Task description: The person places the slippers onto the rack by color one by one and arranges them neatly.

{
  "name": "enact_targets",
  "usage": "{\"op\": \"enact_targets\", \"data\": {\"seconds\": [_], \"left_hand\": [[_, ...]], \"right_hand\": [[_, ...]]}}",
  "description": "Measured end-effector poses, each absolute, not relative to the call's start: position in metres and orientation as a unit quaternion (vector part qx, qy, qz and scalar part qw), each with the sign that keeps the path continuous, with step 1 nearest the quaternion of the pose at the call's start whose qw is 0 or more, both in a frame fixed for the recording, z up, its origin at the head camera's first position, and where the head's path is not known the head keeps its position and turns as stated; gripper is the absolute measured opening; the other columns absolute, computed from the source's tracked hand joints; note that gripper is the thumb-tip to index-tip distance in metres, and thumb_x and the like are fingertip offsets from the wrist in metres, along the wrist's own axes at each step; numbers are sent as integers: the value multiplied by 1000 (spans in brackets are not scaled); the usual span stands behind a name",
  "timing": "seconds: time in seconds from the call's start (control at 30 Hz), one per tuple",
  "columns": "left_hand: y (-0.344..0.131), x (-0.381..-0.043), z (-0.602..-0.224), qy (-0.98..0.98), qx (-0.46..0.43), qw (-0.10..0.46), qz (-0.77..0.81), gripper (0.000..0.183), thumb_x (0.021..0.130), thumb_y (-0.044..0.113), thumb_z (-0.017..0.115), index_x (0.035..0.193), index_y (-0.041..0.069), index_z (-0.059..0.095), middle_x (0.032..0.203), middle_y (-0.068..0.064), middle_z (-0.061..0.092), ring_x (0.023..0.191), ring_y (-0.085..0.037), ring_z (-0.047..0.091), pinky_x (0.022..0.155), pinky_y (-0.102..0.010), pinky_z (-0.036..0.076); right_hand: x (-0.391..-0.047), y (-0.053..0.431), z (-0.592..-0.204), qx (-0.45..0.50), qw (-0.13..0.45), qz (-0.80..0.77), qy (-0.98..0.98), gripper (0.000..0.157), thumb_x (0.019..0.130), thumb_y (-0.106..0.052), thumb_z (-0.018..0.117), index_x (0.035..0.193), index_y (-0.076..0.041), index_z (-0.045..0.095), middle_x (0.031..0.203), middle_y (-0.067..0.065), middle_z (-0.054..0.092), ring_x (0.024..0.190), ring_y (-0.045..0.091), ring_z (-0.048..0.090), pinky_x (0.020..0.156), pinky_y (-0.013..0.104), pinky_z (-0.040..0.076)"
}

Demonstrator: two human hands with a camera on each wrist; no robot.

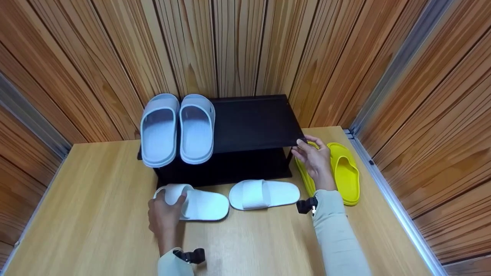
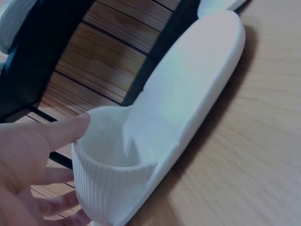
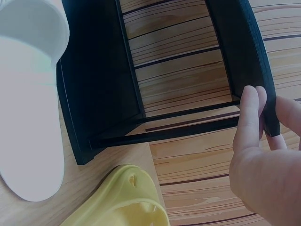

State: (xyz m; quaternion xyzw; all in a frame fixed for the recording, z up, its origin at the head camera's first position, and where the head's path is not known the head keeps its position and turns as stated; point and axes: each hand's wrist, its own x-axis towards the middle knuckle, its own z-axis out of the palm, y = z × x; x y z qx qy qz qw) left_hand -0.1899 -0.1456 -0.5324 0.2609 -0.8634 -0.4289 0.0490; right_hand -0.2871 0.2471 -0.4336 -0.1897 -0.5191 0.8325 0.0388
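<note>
A white slide slipper (image 1: 207, 205) lies on the wooden surface in front of the black shoe rack (image 1: 253, 122). My left hand (image 1: 165, 214) holds it at the strap end; in the left wrist view the thumb is on the edge of the ribbed strap (image 2: 110, 183) and the fingers are on its outer side. The second white slipper (image 1: 282, 192) lies flat just to the right. My right hand (image 1: 315, 159) grips the rack's front right corner, fingers on both faces of the upper board (image 3: 256, 61) in the right wrist view.
Two grey slippers (image 1: 159, 134) stand side by side on the rack's upper left. Yellow clogs (image 1: 347, 176) sit right of the rack, one partly hidden by my right hand. Wood-patterned walls (image 1: 238, 46) enclose the back and sides, with a metal rail (image 1: 391, 199) along the right edge.
</note>
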Motion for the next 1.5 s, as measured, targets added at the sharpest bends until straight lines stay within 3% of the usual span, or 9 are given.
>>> {"op": "enact_targets", "data": {"seconds": [0.63,1.0,1.33,1.5], "left_hand": [[-163,-172,-519,-840,227,49,-490,87,91,48,74,154,0,38,141,-29,40,121,-41,45,100,-64,39],[-173,-159,-504,-835,199,82,-506,82,89,38,79,150,-3,43,137,-30,43,121,-43,49,96,-57,44],[-177,-150,-490,-831,215,59,-509,87,90,44,76,154,0,37,141,-28,40,123,-42,46,96,-53,51],[-180,-144,-481,-834,211,50,-507,96,87,55,76,156,1,36,144,-27,38,124,-42,44,96,-53,51]], "right_hand": [[-284,249,-432,-202,23,826,-526,38,96,-5,69,131,-11,54,115,10,56,84,19,66,88,31,57],[-287,247,-433,-191,38,830,-522,33,95,-2,69,125,-9,55,105,10,62,77,19,68,82,32,59],[-286,248,-433,-198,28,826,-527,36,95,-6,70,128,-11,55,111,10,59,82,19,68,85,31,58],[-286,248,-433,-198,29,826,-527,37,96,-6,70,129,-10,55,112,10,59,82,18,68,86,31,57]]}}
